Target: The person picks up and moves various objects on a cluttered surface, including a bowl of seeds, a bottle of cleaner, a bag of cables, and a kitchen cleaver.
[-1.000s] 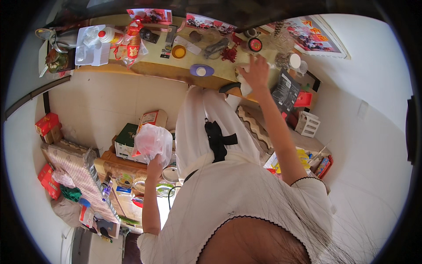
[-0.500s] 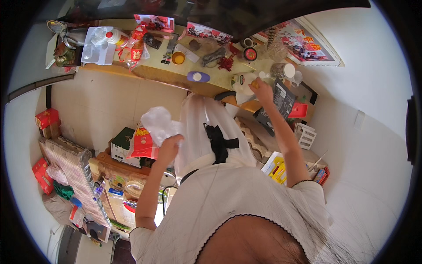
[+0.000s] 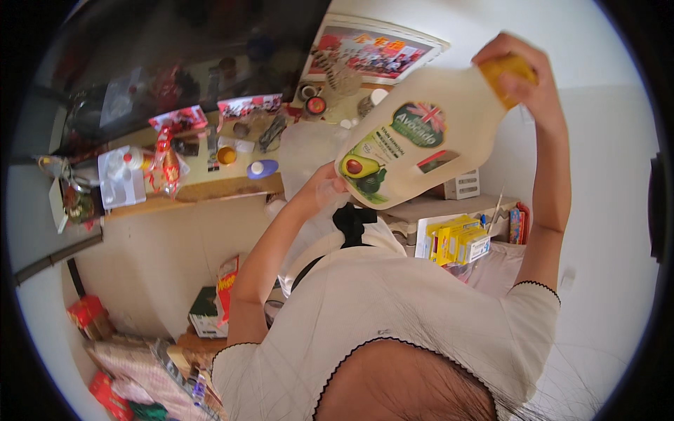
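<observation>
A large translucent plastic jug (image 3: 456,133), with an avocado picture on its label and a yellow cap, is held up tilted in front of me. My right hand (image 3: 523,77) is wrapped round its top at the yellow cap (image 3: 507,78). Down at the jug's base, my left hand (image 3: 324,188) holds a thin translucent plastic bag (image 3: 303,151). Its fingers are partly hidden, and whether they also touch the jug I cannot tell. A purple bottle (image 3: 262,168) with a white cap stands on the counter to the left of the bag.
Along the counter (image 3: 165,201) are a clear tray (image 3: 119,175), a red-wrapped bottle (image 3: 168,168), an amber cup (image 3: 226,155) and a dark jar (image 3: 315,106). A large dark screen (image 3: 189,70) stands behind them. Yellow boxes (image 3: 456,238) sit on a shelf at my right.
My right hand has lifted the jug off the counter, up and to the right. My left hand has come up beside the jug's base with the plastic bag. My view has turned right.
</observation>
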{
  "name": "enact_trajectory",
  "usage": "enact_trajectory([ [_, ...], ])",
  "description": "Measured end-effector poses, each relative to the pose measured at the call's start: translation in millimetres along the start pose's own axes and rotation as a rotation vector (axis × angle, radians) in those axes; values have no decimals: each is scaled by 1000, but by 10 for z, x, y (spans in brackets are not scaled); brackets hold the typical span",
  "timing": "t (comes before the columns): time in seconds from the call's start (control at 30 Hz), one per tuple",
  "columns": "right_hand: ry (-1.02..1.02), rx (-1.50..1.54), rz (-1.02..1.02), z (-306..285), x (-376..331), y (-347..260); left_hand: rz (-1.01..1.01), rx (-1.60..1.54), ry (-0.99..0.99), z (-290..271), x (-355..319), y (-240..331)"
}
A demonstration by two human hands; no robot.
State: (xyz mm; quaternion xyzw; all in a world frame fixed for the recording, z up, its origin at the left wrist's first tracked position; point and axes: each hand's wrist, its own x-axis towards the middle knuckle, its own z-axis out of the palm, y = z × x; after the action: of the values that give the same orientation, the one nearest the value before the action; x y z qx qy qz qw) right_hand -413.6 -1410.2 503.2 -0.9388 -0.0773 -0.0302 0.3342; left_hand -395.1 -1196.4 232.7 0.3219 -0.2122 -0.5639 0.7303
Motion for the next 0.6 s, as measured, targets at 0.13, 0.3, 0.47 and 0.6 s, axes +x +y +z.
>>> enact_trajectory([
  [0.13,133,-75,84,-309,39,-86,111,-9,70,409,-40,271],
  [0.3,220,45,-156,-324,245,-188,311,-96,179,664,-89,326],
  [0.47,221,178,-142,-270,363,-195,433,-155,250,841,-160,483],
  [0.6,214,217,-207,-254,437,-265,523,-184,208,947,-197,605],
])
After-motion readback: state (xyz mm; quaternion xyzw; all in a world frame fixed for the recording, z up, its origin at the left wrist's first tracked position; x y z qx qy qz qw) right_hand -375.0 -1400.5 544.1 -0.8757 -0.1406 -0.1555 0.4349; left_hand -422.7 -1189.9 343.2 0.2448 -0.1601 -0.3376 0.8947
